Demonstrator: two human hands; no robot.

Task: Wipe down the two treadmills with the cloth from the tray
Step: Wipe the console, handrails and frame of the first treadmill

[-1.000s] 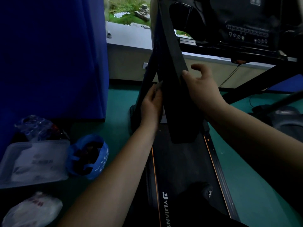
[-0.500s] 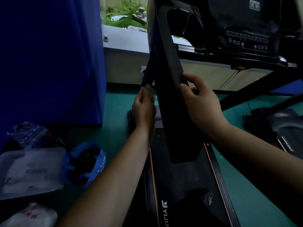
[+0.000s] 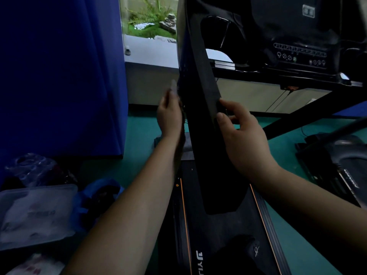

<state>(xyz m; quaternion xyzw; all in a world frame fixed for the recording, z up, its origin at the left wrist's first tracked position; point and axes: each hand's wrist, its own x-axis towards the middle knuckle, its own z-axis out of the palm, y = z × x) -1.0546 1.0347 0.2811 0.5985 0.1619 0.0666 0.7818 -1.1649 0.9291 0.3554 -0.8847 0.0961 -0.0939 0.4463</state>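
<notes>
The left hand (image 3: 169, 116) holds a pale cloth (image 3: 173, 88) against the left side of the near treadmill's upright (image 3: 198, 86). A blurred strip of the cloth sticks up above the fingertips. The back of the hand faces the camera, so the fingers are mostly hidden.

The right hand (image 3: 242, 135) grips the upright's right edge. Its thumb lies on the near face and its fingers curl round the far side. The broad black upright stands between the two hands and blocks the view of the wall behind it. Its foot meets the near treadmill's deck (image 3: 214, 235), which has orange lines along both edges.

The second treadmill (image 3: 337, 165) sits on the green floor (image 3: 143, 135), off the deck's right edge and apart from it. A dark console (image 3: 297, 36) hangs above at the right.

Off the deck's left edge, on the floor, lies the clear tray (image 3: 37, 211) with white packets inside. A blue bag (image 3: 95, 197) lies just beside the tray, and crinkled plastic (image 3: 29, 165) lies behind it. Another white packet (image 3: 33, 264) lies nearer the camera. A blue curtain (image 3: 59, 76) hangs behind these, next to a window (image 3: 149, 22) showing greenery.
</notes>
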